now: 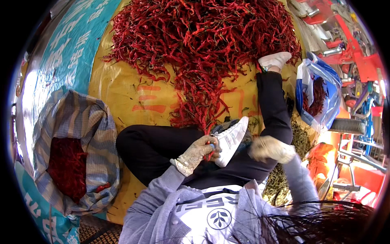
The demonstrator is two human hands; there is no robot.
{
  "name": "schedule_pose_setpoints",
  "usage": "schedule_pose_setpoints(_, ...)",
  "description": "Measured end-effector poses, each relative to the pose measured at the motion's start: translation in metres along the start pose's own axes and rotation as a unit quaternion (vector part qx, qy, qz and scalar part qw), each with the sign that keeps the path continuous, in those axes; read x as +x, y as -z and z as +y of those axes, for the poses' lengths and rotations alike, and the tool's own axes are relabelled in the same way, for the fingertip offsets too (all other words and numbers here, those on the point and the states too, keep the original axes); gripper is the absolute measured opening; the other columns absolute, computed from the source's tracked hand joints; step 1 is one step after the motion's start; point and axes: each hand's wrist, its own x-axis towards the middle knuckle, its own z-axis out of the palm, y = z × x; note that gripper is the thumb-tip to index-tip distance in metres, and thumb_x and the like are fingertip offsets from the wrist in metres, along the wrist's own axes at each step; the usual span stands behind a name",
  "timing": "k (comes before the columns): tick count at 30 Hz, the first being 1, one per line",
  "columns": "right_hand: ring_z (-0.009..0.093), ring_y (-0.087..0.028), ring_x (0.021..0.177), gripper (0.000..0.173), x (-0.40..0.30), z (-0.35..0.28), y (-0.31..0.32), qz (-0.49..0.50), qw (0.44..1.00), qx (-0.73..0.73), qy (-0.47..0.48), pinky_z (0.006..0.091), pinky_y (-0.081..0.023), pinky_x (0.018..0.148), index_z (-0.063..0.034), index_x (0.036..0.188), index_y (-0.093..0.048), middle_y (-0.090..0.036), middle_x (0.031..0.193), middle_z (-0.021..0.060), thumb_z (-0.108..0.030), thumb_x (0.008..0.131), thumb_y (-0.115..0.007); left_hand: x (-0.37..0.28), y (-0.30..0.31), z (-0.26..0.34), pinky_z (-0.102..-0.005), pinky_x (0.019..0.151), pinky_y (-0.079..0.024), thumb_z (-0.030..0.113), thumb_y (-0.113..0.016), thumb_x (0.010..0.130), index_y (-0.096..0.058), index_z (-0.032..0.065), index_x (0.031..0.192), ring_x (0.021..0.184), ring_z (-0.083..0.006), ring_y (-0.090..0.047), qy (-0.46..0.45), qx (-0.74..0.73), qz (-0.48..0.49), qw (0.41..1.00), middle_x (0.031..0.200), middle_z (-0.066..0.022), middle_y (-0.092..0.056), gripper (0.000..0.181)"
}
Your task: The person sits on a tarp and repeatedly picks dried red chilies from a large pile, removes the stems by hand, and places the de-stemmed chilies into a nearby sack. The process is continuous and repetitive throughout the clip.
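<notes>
My left hand (pixel 198 152), in a patterned fabric glove, grips a few dried red chili peppers (pixel 208 156) beside the white sneaker (pixel 233 140) on my folded leg. My right hand (pixel 269 149) wears a similar glove and hovers above my right thigh. It is blurred by motion, so its fingers and anything in them are unclear. A narrow tongue of loose chilies (pixel 199 103) runs down to my lap from the large heap of dried red chilies (pixel 204 33).
A striped woven sack (pixel 102 134) with chilies inside stands at left. To the right is a blue and white plastic bag (pixel 333 100) holding chilies. Greenish stems (pixel 278 180) lie by my right hip. Red machinery (pixel 359 58) and a tire (pixel 347 126) stand beyond. A yellow tarp (pixel 122 88) covers the ground.
</notes>
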Motion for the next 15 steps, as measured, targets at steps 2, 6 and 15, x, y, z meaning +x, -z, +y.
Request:
schedule_pose_setpoints(2, 0.026, -0.063, 0.07, 0.023, -0.058, 0.02, 0.006, -0.151, 0.938, -0.312, -0.023, 0.0368, -0.052, 0.064, -0.0017, 0.078, -0.065, -0.063, 0.071, 0.0111, -0.023, 0.082, -0.06, 0.001, 0.007, -0.014, -0.0313, 0.07, -0.053, 0.01, -0.052, 0.095, -0.05, 0.0041, 0.108, 0.078, -0.0207, -0.061, 0.076, -0.01, 0.073, 0.994, 0.098, -0.0129, -0.059, 0.015)
schedule_pose_setpoints(6, 0.029, -0.065, 0.088, 0.021, -0.041, 0.001, -0.002, 0.04, 0.898, -0.413, -0.147, 0.0422, -0.052, 0.077, -0.0051, 0.091, -0.067, -0.067, 0.091, 0.0153, -0.021, 0.082, -0.056, 0.005, 0.009, -0.017, -0.0255, 0.058, -0.048, 0.008, -0.056, 0.09, -0.052, 0.0057, 0.107, 0.067, -0.0151, -0.057, 0.086, 0.041, 0.146, 0.985, 0.085, -0.008, -0.058, 0.018)
schedule_pose_setpoints(15, 0.033, -0.061, 0.095, 0.023, 0.191, 0.026, -0.012, 0.249, 0.909, -0.332, 0.036, 0.0431, -0.049, 0.082, -0.008, 0.105, -0.062, -0.061, 0.095, 0.0155, -0.011, 0.083, -0.056, 0.004, 0.031, -0.003, -0.0224, 0.053, -0.043, -0.001, -0.059, 0.084, -0.053, 0.0045, 0.099, 0.057, -0.0098, -0.05, -0.062, 0.016, 0.235, 0.97, 0.077, -0.0022, -0.054, 0.017)
